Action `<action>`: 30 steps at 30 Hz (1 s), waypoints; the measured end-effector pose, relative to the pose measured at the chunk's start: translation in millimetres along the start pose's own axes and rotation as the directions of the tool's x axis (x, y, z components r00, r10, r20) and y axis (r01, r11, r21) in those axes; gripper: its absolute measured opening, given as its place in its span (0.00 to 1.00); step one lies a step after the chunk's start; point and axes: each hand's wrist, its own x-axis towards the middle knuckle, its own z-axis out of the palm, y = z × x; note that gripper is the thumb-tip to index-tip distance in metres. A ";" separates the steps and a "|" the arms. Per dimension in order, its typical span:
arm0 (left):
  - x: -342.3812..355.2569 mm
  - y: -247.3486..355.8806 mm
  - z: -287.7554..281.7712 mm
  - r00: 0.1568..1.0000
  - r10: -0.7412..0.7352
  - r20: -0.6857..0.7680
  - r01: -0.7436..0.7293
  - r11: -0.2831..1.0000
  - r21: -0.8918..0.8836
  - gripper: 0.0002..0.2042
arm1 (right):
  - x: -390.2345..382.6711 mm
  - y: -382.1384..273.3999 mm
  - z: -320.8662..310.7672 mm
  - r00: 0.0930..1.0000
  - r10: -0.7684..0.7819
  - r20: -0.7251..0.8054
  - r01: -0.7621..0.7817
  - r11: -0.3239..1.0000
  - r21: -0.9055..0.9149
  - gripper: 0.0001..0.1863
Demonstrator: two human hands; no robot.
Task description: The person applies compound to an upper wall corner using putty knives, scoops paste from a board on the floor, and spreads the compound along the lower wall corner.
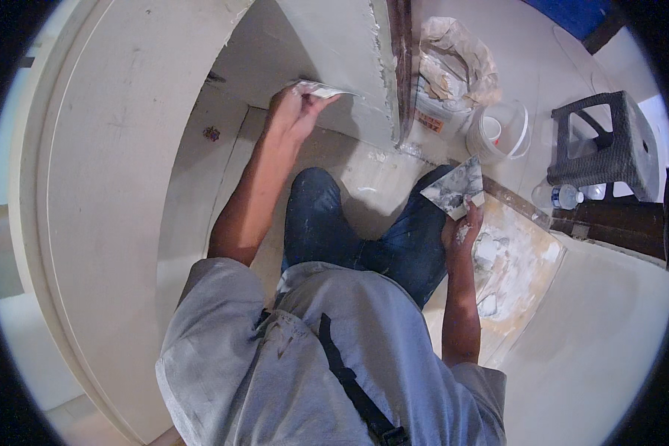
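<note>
My left hand point(290, 115) is raised and closed around a flat putty scraper point(321, 90), its thin edge at the surface of the pale wall point(334, 44). White smears show on its fingers. Above my right knee, my right hand point(464, 223) grips a broad putty knife point(457, 186). That blade is wide, flat and metallic, coated with grey and white filler. Splashes of white also mark the back of this hand. Below and beside it lies a tan board point(531, 253) with white compound spread over it.
An open bag of powder sits in a bucket point(442, 111) beyond the wall's edge. Beside it are a white pail point(498, 130), a dark woven-pattern stool point(606, 141) and a clear plastic bottle point(557, 196). A curved pale panel point(111, 186) rises on my left.
</note>
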 end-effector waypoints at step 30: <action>189.9 -270.0 -225.9 0.921 -0.277 -0.275 0.301 0.952 0.047 0.15 | -31.4 -17.0 28.9 0.977 0.037 -0.209 -0.064 0.991 -0.121 0.18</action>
